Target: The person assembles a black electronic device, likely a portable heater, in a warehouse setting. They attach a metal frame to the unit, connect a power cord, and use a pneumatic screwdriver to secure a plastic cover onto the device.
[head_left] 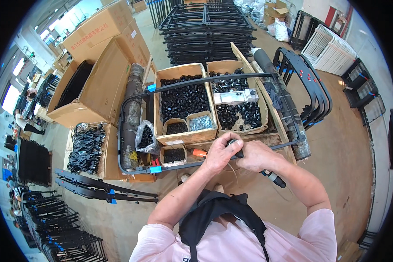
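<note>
Hands meet at the near rail of a black tubular metal frame (205, 81): the left hand (218, 153) clenches over the tube and a small black fitting, the right hand (255, 156) grips a black power screwdriver (273, 177) beside it. Just left of the left hand lies an orange-handled tool (199, 153). Beyond the hands, cardboard boxes of black caps (182, 99) and a small box of screws (201, 122) crowd inside the frame. Farther left sit coiled black cables (85, 146); farther beyond, stacked black frames (207, 32).
</note>
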A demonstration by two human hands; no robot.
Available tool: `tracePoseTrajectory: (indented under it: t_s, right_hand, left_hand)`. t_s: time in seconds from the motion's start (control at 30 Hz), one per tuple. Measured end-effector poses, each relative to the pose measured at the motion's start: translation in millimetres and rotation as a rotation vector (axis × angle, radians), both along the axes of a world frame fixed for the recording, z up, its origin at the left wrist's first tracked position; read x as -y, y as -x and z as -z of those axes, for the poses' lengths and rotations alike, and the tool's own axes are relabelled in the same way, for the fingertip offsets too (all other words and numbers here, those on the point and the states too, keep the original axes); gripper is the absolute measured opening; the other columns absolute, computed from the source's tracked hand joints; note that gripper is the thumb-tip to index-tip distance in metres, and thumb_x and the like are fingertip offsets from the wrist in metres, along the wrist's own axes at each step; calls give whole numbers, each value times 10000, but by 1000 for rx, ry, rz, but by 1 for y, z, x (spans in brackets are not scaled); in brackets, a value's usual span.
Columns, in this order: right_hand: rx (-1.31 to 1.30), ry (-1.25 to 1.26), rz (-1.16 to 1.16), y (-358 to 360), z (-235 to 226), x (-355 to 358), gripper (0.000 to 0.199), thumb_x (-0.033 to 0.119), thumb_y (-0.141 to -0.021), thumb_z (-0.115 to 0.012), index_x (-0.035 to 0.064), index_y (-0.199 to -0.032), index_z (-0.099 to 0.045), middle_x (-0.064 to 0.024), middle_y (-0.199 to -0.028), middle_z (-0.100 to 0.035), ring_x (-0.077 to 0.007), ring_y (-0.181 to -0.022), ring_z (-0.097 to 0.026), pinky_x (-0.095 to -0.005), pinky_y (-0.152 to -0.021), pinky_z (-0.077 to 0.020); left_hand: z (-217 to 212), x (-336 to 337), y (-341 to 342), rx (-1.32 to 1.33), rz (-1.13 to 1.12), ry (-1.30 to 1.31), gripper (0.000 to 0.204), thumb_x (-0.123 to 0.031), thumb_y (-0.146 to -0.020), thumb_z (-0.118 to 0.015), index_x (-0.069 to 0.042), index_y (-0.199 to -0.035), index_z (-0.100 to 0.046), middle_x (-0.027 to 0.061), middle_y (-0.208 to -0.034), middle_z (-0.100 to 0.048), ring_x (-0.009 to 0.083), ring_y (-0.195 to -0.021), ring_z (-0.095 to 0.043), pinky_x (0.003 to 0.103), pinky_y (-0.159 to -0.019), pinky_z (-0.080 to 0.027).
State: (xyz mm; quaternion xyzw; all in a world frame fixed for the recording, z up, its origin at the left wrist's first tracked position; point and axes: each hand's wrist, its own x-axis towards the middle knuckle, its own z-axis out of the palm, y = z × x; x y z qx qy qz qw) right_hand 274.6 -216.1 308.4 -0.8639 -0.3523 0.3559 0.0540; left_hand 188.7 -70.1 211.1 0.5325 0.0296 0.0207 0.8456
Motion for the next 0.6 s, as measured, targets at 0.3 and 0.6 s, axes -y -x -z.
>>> tracePoseTrajectory:
  t_s: [0.3,0.6]
  right_hand:
    - [-20,-501,62,-3,10,-46,748,259,-763,-781,-32,-1411,-547,-338,-1078,-732,-461,-1035,-740,-499,-933,-576]
    - [281,-385,-360,15,128,-170,803,317,-807,-842,-10,-1446,-483,-274,-1104,-730,-439,-946,-754,-518,-813,-618]
  left_hand:
    - [-1,-81,7,188,-519,-490,321,-284,-1014,-680,-24,-832,-634,84,-1029,-627,211,-1015,-574,351,-935,-454]
    - [109,-179,37,-516,-303,-131,761,-658,-1043,-607,69,-1260,-674,80,-1067,-705,143,-969,-634,314,-852,-531]
